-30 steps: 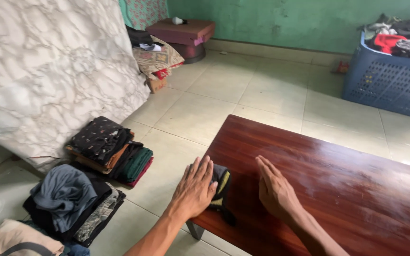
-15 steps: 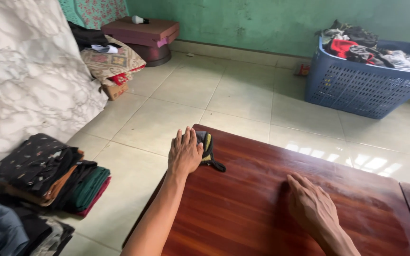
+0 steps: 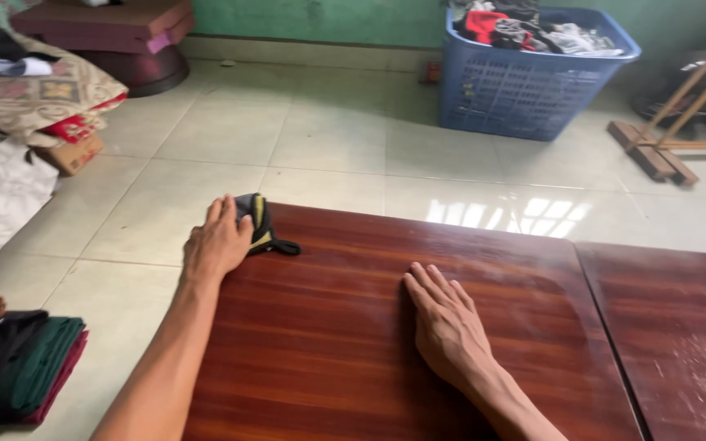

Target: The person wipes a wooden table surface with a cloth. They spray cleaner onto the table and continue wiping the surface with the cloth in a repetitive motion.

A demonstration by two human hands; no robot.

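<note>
Our left hand (image 3: 218, 243) presses flat on a small dark garment (image 3: 259, 229) at the table (image 3: 353, 351) corner; our right hand (image 3: 444, 327) lies open, palm down. Perhaps underwear; blue laundry basket (image 3: 525, 90) well beyond.

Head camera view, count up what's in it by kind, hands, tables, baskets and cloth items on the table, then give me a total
Hands: 2, left hand on the small dark folded cloth, right hand flat on the wood.
Wooden tables: 2, the near table and a second table beside it.
Laundry baskets: 1, the blue basket.
Cloth items on the table: 1.
Total: 6.
</note>
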